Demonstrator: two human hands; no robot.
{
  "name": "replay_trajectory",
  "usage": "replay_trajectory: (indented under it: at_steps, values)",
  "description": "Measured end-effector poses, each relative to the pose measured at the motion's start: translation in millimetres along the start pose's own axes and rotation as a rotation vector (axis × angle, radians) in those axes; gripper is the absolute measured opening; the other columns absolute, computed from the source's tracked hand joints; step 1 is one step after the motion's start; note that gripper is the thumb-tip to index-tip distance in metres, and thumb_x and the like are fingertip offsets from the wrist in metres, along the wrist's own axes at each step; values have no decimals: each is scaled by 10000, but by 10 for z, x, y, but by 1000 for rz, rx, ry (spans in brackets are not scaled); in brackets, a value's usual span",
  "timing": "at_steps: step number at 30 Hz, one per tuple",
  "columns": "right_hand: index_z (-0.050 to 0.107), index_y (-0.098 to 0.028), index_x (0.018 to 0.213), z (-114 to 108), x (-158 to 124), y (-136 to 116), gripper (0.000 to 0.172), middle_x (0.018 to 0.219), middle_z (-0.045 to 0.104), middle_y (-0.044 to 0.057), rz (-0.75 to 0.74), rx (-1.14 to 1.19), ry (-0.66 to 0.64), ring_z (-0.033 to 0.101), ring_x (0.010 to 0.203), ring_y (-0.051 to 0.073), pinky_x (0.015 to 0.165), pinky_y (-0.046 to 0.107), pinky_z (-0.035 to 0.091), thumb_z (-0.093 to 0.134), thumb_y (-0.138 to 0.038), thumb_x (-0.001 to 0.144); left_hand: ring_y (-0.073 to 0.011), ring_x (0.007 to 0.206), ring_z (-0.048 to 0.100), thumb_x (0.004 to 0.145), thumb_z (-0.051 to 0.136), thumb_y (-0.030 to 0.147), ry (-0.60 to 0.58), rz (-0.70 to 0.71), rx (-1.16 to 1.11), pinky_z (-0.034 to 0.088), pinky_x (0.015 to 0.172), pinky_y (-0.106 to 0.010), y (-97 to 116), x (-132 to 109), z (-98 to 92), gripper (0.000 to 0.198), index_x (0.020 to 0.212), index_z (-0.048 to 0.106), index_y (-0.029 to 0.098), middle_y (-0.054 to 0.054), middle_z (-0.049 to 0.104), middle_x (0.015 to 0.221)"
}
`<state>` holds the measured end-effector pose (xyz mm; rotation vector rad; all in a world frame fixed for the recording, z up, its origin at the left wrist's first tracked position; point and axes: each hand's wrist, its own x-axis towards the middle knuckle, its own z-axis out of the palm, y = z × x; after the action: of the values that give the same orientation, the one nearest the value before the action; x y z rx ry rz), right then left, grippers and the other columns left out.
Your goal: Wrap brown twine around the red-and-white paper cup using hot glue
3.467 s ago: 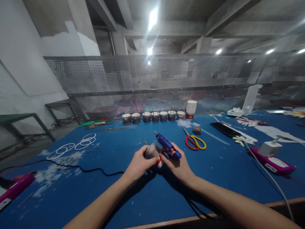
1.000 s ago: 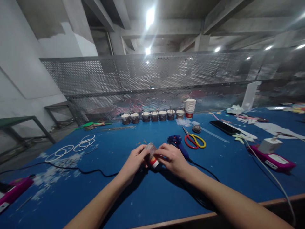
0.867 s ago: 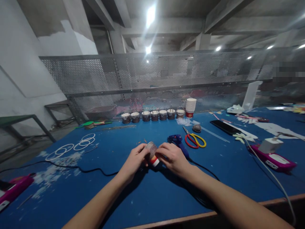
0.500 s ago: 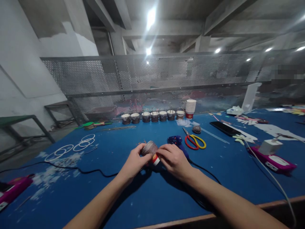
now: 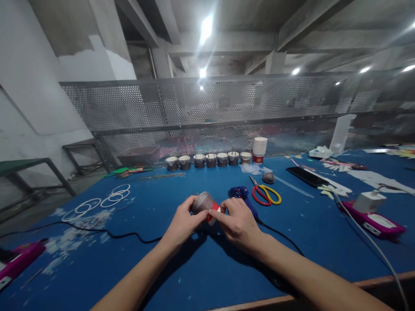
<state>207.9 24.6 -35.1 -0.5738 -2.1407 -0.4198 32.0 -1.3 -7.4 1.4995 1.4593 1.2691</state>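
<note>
Both hands hold a small paper cup [image 5: 204, 204] wrapped in grey-brown cord, with a red and white band at one end. My left hand [image 5: 182, 222] grips its wrapped body, fingers curled around it. My right hand [image 5: 238, 222] pinches the red end with thumb and fingers. The cup is lifted a little above the blue table [image 5: 181, 263]. A blue glue gun [image 5: 242, 196] lies on the table just beyond my right hand, its black cord trailing right.
Red and yellow scissors [image 5: 266, 193] lie beyond the glue gun. A row of wrapped cups [image 5: 210, 160] and a stack of white cups [image 5: 260, 149] stand at the mesh fence. White rings [image 5: 100, 199] lie left; a phone [image 5: 305, 176] and pink devices [image 5: 376, 218] right.
The glue gun, held in my right hand 3.5 s ago, now lies on the table. Both hands have since turned the cup and raised it slightly.
</note>
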Motion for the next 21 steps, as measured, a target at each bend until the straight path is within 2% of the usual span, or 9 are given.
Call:
replay_trajectory:
  at_steps: [6,16,21]
  values:
    - [695,-186,1010,-12,15,15,293,787,546,71,48,5,26,445,718,195,646,324,309,443,-116,877,-99,519,464,611,634,223,-3,16,-13,403,491,-195,40,-16,8,202,805,613,169,41,552,640]
    - [677,-166,1012,39,-15,61,311,815,581,61,224,170,70,508,746,184,659,311,369,456,-75,814,-104,520,439,629,627,322,14,-24,-57,375,498,-198,105,-34,10,186,751,605,183,58,519,596]
    - [672,-163,995,35,-18,44,330,820,597,64,211,211,79,523,750,185,659,313,380,442,-52,788,-102,516,446,626,650,323,18,-23,-50,372,490,-198,75,-22,8,207,770,608,180,62,529,598]
